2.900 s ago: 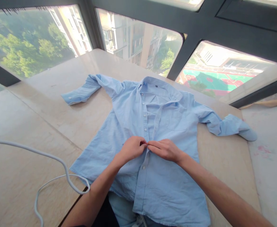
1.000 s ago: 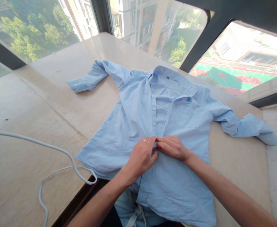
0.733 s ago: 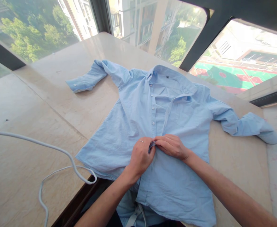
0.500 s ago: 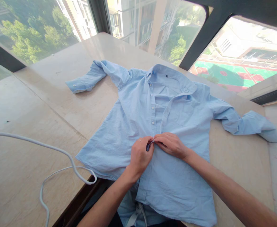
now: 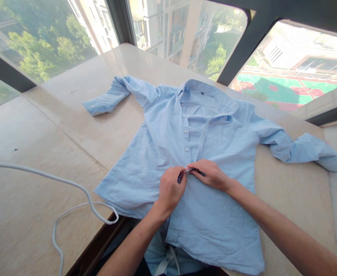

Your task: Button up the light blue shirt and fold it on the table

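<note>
A light blue button-up shirt (image 5: 162, 142) lies spread front up, its collar away from me and both sleeves out to the sides. The upper front is open, with several white buttons showing down the left placket. Below that, the two front edges come together at my hands. My left hand (image 5: 171, 188) pinches the placket at mid-front, a ring on one finger. Against it, my right hand (image 5: 210, 174) pinches the other front edge, fingers closed. A fold of cloth shows between the fingertips; the button there is hidden.
The shirt rests on a beige stone surface (image 5: 47, 142) beside windows with dark frames (image 5: 121, 23). A white cable (image 5: 79, 186) loops across the left side. A dark gap (image 5: 96, 241) runs along the near edge, close to my lap.
My right fingers have shifted slightly, and more of the folded cloth edge shows beneath them. The left hand keeps its pinch. The view has moved a little.
</note>
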Demonstrator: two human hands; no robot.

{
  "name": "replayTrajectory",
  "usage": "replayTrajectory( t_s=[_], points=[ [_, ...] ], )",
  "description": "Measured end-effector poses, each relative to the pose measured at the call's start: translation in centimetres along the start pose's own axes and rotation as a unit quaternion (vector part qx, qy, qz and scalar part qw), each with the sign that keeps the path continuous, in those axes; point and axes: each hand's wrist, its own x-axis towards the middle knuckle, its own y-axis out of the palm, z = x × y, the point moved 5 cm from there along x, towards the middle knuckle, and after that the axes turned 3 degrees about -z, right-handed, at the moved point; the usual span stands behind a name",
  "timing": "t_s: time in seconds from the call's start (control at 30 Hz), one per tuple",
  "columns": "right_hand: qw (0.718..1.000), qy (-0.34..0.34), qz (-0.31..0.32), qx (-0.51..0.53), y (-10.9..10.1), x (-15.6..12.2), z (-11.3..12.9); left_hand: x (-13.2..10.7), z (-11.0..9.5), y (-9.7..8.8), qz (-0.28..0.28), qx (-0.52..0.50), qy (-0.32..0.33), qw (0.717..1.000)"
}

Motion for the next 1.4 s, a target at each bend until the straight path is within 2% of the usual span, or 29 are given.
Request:
replayTrajectory(
  t_s=[0.13, 0.2, 0.77, 0.93, 1.13, 1.23, 1.33, 1.4],
  points=[
    [0.998, -0.045, -0.019, -0.031, -0.4, -0.4, 0.8, -0.1, -0.6, -0.1, -0.006, 0.041, 0.059, 0.997],
    [0.997, -0.056, -0.026, -0.038, -0.5, -0.5, 1.0, -0.1, -0.8, -0.2, -0.01, 0.047, 0.066, 0.997],
    [0.997, -0.02, -0.067, -0.027, -0.4, -0.7, 0.3, 0.0, -0.2, -0.3, -0.006, 0.016, 0.041, 0.999],
    [0.998, 0.001, -0.064, -0.004, -0.2, -0.6, 0.1, -0.1, 0.3, -0.2, -0.01, -0.003, 0.01, 1.0],
    [0.995, 0.077, -0.054, 0.027, 0.2, -0.6, -0.2, 0.0, 0.6, -0.3, -0.004, -0.021, -0.033, 0.999],
    [0.988, 0.131, -0.075, 0.024, -0.4, -0.7, 0.4, 0.1, 0.5, -0.3, -0.002, -0.028, -0.038, 0.999],
    [0.965, 0.22, -0.143, 0.014, -1.8, -1.1, 1.2, 0.1, 0.5, -0.3, -0.001, -0.031, -0.051, 0.998],
    [0.933, 0.323, -0.147, 0.061, -2.0, -1.5, 1.4, 0.1, 0.6, -0.3, -0.001, -0.037, -0.059, 0.998]
  ],
)
